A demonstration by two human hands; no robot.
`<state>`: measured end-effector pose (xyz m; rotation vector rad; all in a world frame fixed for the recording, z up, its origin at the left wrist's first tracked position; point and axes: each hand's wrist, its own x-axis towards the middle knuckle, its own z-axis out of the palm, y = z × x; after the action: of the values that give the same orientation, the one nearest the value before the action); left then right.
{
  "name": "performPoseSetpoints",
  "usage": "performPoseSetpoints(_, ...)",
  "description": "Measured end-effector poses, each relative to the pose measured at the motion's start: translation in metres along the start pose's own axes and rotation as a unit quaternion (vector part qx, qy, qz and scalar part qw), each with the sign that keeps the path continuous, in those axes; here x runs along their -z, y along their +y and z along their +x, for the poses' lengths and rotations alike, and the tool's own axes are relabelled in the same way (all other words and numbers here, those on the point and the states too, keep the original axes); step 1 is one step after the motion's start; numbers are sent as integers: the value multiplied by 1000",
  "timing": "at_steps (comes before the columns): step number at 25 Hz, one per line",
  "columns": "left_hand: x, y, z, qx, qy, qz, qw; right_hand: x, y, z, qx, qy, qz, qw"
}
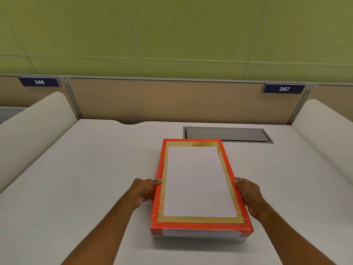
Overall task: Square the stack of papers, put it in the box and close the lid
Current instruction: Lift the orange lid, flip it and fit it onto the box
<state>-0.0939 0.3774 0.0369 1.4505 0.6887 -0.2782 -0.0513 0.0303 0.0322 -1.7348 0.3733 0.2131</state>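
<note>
Left hand (143, 190) grasps the left side of the lid (198, 183); right hand (248, 194) grasps its right side. Between them, the lid sits on the box (200, 238) on the bench (76, 178).

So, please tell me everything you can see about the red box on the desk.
The red box is a flat rectangular carton, apparently cardboard, with a gold patterned band inside its red border and a large white panel in the middle. It lies on the white desk, long side pointing away, slightly turned. Its lid looks closed. The left hand and the right hand grip its long sides.
</note>
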Motion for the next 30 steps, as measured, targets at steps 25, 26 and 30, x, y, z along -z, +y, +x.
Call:
performPoseSetpoints(25,-24,34,35,-13,144,184,972,1,-25,57,-88,11,-57,994)
performPoseSetpoints(26,-24,33,36,-11,145,187,972,2,-26,56,-97,5,-49,994)
performPoseSetpoints(30,-23,32,42,6,142,190,971,4,-28,58,-128,-11,-34,991)
